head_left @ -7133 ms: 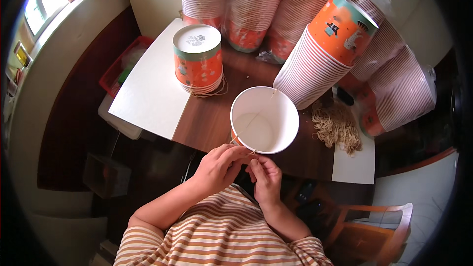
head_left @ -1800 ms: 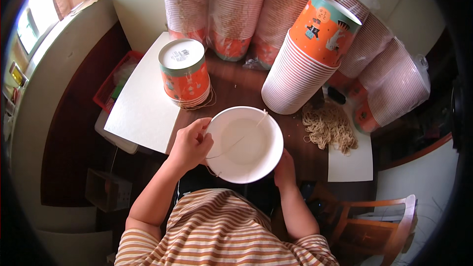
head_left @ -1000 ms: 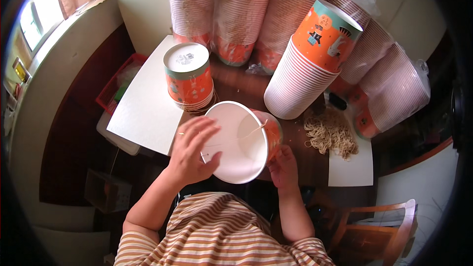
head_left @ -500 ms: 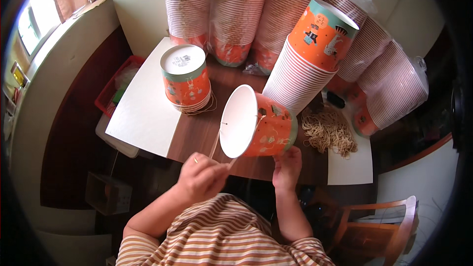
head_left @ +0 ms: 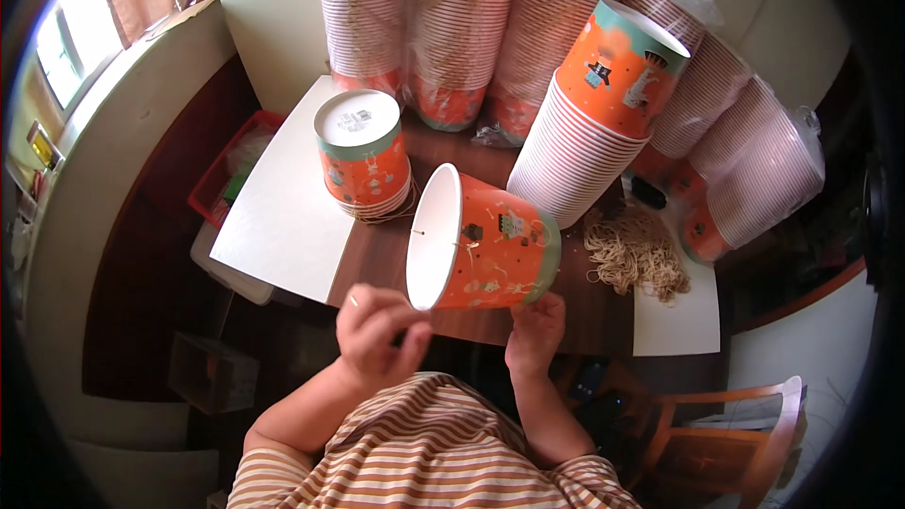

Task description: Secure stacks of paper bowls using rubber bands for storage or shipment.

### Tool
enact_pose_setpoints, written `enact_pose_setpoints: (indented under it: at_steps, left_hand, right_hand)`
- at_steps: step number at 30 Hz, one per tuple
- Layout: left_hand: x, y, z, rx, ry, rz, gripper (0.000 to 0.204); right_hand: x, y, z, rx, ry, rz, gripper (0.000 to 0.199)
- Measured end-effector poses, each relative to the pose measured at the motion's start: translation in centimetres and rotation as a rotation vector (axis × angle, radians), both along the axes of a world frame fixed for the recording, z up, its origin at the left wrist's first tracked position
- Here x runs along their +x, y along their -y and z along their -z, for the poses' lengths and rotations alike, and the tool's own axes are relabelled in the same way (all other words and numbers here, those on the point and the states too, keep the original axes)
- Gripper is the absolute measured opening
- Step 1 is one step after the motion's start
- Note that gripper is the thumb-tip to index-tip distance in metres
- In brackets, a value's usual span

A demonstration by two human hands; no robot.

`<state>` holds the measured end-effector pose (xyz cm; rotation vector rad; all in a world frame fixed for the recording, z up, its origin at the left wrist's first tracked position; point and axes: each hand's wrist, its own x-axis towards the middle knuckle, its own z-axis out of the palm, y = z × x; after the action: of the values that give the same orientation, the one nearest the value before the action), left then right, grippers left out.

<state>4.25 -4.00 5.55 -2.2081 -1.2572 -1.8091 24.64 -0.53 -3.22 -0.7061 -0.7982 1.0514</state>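
An orange paper bucket [head_left: 504, 245] with a teal base band and printed figures is tilted on its side above the table, its white mouth facing left. My right hand [head_left: 535, 335] grips its base end from below. Close to the lower rim is my left hand [head_left: 377, 332], fingers half curled and thumb apart, with no cord visible between them. Small bits of cord or knots show on the wall near the rim. Left of it, a short stack of upside-down buckets [head_left: 363, 160] has loose cord around its lower rims.
A tall leaning stack of buckets [head_left: 584, 141] stands behind, and plastic-wrapped stacks [head_left: 462, 28] line the back. A heap of tan cord [head_left: 636, 254] lies at the right. A wooden chair [head_left: 716, 443] is at lower right, a red basket [head_left: 222, 179] at left.
My left hand has loosened from a pinch on a taut cord and come nearer the rim. The bucket and my right hand have shifted slightly left.
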Motion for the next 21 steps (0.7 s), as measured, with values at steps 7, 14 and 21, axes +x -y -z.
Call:
enact_pose_setpoints:
  at_steps: [7, 14, 21]
  left_hand:
    - [0.6, -3.5, -1.5, -0.637, 0.462, 0.187, 0.019]
    - [1.5, -3.5, -1.0, -0.659, 0.612, 0.201, 0.016]
    - [2.1, -3.4, -1.5, -0.531, 0.335, 0.144, 0.012]
  right_hand:
    - [-1.3, 0.6, -0.1, -0.022, 0.148, 0.009, 0.036]
    - [-0.9, 0.5, -2.0, 0.025, 0.170, -0.052, 0.029]
    - [0.1, -0.4, -3.2, -0.231, -0.020, -0.125, 0.022]
